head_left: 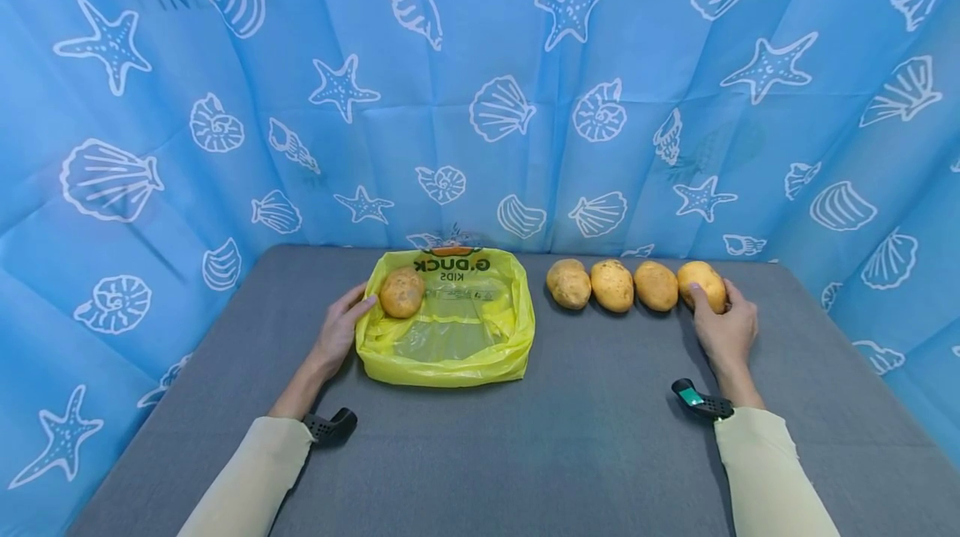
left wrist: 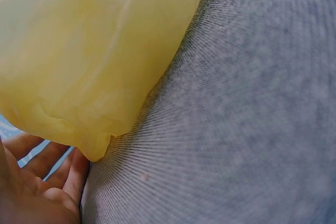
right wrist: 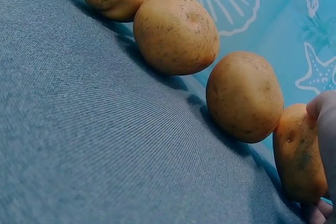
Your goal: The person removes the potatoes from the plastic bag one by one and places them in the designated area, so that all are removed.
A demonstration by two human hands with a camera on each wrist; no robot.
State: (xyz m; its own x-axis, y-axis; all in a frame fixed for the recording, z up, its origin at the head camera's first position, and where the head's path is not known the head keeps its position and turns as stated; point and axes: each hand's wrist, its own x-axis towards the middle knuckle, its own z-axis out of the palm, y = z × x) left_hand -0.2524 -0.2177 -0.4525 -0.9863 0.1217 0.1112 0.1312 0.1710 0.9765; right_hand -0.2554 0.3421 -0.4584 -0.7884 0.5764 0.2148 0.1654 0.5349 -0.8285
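Observation:
A yellow plastic bag stands on the table with its mouth spread wide and printed lettering on its back wall. One potato lies inside at the left end. My left hand rests against the bag's left side, and its fingers look extended beside the plastic in the left wrist view. To the right of the bag, several potatoes sit in a row. My right hand grips the rightmost potato, thumb on its near face and fingers round its right side. That potato touches its neighbour in the right wrist view.
Further along the row are a middle potato and the leftmost potato, nearest the bag. Grey cloth covers the table. A blue curtain with white shells and starfish hangs behind and along both sides.

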